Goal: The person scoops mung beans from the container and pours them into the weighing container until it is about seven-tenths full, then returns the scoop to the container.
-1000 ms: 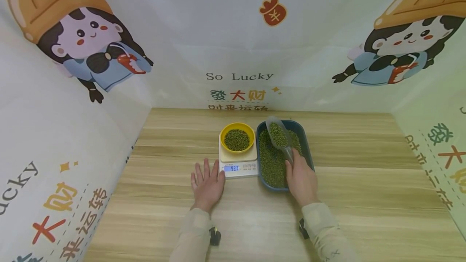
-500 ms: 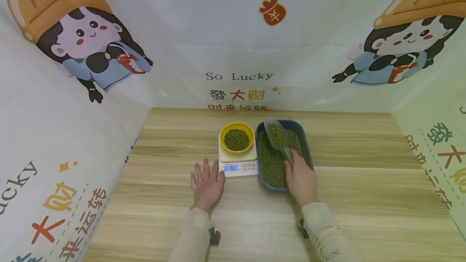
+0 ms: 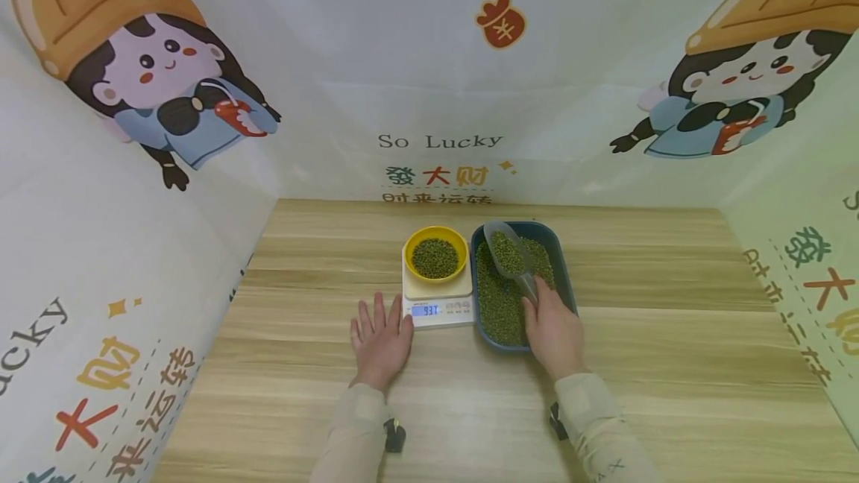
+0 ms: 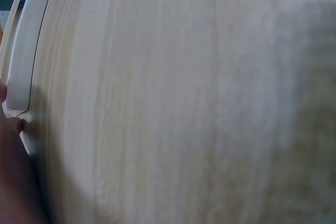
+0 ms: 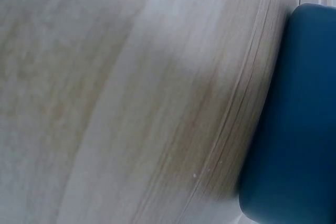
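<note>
In the head view my right hand [image 3: 555,334] grips the handle of a clear scoop [image 3: 508,250] loaded with green mung beans. The scoop is over a dark blue tub [image 3: 570,285] that holds more mung beans [image 3: 502,311]. My left hand [image 3: 382,343] lies flat on the table with fingers spread, its thumb at the near left corner of a white kitchen scale [image 3: 439,319]. On the scale's platform stands a yellow bowl [image 3: 408,263] with mung beans in it. The lit display reads about 937, its decimal point too small to make out.
The tub stands right beside the scale on a wood-grain table [image 3: 644,304]. Printed cloth walls [image 3: 564,80] enclose the table at the back and both sides. The right wrist view shows the tub's outer wall [image 5: 294,124]; the left wrist view shows the scale's edge [image 4: 32,40].
The scoop has shifted slightly to the left and lower over the tub in my right hand, still full of beans. My left hand, the bowl and the scale stay put.
</note>
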The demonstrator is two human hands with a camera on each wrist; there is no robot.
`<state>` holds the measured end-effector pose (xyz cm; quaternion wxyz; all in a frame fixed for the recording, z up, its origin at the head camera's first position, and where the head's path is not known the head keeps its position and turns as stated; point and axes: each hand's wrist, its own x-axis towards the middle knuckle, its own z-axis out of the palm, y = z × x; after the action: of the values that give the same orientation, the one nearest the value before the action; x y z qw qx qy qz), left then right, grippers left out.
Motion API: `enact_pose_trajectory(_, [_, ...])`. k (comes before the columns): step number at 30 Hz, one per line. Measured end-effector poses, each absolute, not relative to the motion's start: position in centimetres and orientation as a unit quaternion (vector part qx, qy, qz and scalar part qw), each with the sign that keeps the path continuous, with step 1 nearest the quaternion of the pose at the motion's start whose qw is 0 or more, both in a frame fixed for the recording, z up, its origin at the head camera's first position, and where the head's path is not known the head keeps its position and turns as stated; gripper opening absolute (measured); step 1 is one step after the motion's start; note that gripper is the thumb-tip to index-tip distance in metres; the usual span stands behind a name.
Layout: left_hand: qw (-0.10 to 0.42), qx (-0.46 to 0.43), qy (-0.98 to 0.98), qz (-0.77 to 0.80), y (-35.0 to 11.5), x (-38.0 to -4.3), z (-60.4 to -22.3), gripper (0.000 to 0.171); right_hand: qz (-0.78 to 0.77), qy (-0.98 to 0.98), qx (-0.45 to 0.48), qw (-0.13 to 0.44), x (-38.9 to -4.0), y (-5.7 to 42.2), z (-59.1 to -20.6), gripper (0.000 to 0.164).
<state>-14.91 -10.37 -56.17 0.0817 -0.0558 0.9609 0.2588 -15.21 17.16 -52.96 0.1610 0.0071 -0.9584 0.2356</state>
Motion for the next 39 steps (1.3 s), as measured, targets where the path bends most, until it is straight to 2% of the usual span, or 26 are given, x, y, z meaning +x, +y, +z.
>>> enact_pose_trajectory(10, [0.077,-0.052,0.961,0.261,-10.19,-14.87,-56.07,0.056,0.236,-0.956,0.010,0.177,-15.15,17.29,-53.22,0.042])
enact_pose_trajectory(22, [0.080,-0.054,0.962,0.255,-10.26,-14.79,-55.98,0.056,0.235,-0.958,0.009,0.167,-15.04,17.12,-52.94,0.043])
enact_pose_trajectory(31, [0.083,-0.055,0.961,0.257,-10.33,-14.91,-56.28,0.056,0.231,-0.954,0.019,0.189,-15.13,17.13,-53.12,0.041])
enact_pose_trajectory(39, [0.082,-0.052,0.962,0.254,-10.39,-14.98,-56.34,0.056,0.243,-0.959,0.012,0.145,-15.08,17.19,-52.83,0.043])
